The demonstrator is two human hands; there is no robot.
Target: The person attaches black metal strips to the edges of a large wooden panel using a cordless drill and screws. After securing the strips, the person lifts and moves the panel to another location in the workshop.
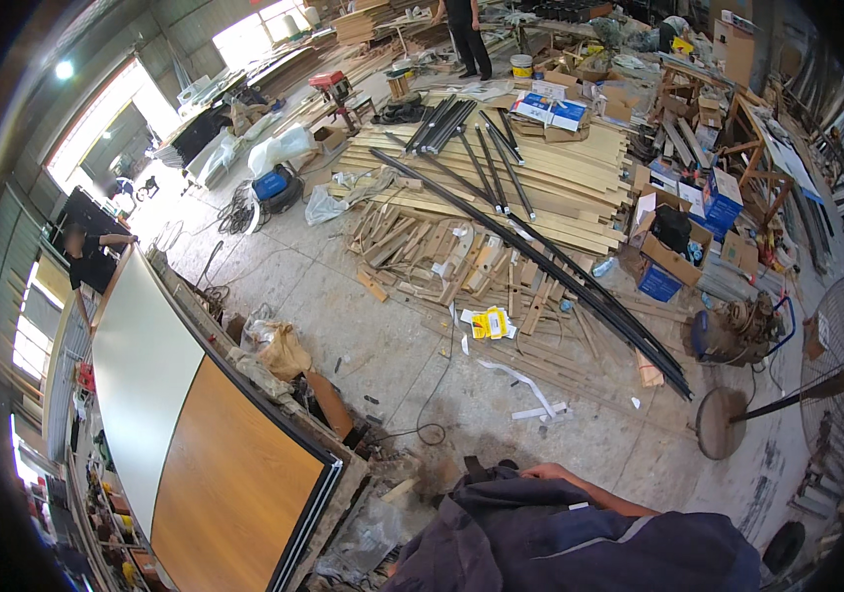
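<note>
My right hand (546,472) is at the bottom centre, against the dark cloth of my clothing (580,548). Its bare forearm runs off to the right, and its fingers are mostly hidden by the cloth. I do not see my left hand. To my left lies a large panel (234,474), its near part wood-coloured and its far part pale grey-white, with a dark edge strip. At its far end stands a co-worker in a dark shirt (96,259), one hand close to the panel's corner.
Wooden offcuts (461,259), pale slats (560,187) and long black tubes (550,266) cover the middle floor. A yellow packet (491,323) lies nearer. Cardboard boxes (673,242) and a fan stand (721,422) are on the right. Another person (468,37) stands at the back.
</note>
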